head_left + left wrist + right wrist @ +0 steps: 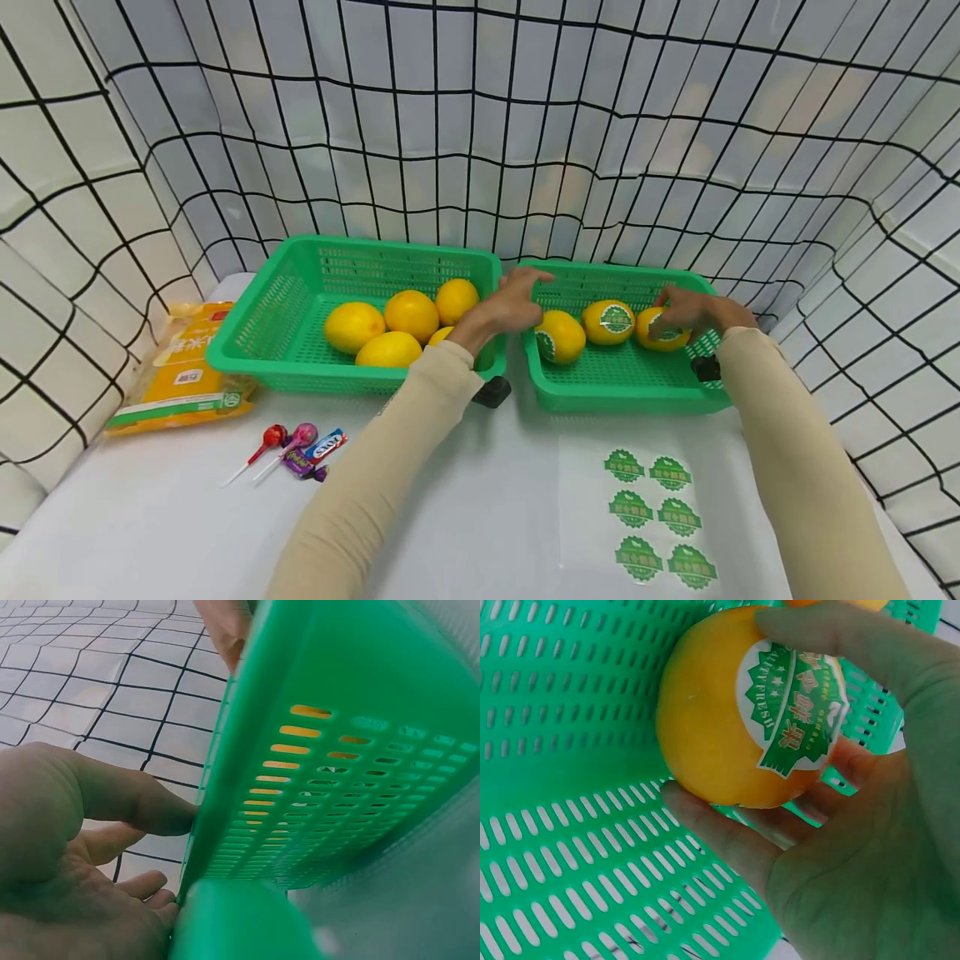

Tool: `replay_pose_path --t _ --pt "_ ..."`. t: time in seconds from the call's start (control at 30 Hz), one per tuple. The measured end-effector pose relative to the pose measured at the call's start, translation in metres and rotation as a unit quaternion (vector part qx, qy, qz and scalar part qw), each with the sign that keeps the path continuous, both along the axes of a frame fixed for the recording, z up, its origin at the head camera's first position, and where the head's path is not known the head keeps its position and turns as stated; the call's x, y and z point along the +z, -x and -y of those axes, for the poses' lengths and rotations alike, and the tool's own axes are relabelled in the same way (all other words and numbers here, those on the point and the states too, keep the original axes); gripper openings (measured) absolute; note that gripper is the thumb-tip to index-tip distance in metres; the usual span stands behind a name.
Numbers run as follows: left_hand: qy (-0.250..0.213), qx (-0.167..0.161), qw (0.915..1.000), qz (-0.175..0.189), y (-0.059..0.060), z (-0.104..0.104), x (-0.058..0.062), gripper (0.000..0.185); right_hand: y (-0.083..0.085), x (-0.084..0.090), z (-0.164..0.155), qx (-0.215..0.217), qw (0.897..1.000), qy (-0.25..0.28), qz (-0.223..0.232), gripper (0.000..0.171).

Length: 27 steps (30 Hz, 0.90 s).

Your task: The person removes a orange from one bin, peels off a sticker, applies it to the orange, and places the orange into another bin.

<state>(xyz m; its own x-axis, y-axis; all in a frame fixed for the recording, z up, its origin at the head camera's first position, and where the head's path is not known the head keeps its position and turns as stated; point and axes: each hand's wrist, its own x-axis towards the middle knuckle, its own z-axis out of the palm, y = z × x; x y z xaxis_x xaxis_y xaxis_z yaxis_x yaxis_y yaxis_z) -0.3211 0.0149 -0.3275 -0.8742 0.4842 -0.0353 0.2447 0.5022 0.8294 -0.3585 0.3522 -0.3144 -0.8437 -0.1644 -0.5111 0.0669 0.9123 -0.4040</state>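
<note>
In the head view my right hand (693, 310) holds an orange (660, 330) at the right end of the right green basket (630, 400). The right wrist view shows its thumb and fingers around the orange (705, 727), which bears a green-and-white sticker (795, 709). Two more stickered oranges, a middle one (608, 322) and a left one (560, 337), lie in that basket. My left hand (510, 304) is over the gap between the two baskets. Up close, its fingertips (176, 817) touch or nearly touch the right basket's rim (259, 712), fingers loosely bent.
Left of the left hand stands another green basket (300, 379) with several oranges (411, 314). A yellow bag (183, 371), lollipops (274, 437) and wrapped candies (326, 446) lie at left. A sticker sheet (585, 525) lies in front. Black netting (472, 108) surrounds the table.
</note>
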Motion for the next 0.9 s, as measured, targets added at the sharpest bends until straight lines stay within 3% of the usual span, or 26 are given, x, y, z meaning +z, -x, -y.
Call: replay_pose_path --t 0.27,0.63,0.9 --pt "-0.002 -0.008 0.9999 0.006 -0.005 -0.003 -0.001 0.072 -0.002 -0.005 -0.01 0.012 1.0 0.002 -0.013 0.078" --pt "0.025 -0.015 0.9996 -0.005 -0.013 0.003 0.0 0.074 0.008 -0.001 -0.006 0.053 0.997 -0.035 -0.051 0.065" --pt "0.029 -0.018 0.9994 -0.012 -0.019 0.005 -0.001 0.071 0.006 -0.005 -0.007 0.075 0.994 -0.015 -0.082 0.063"
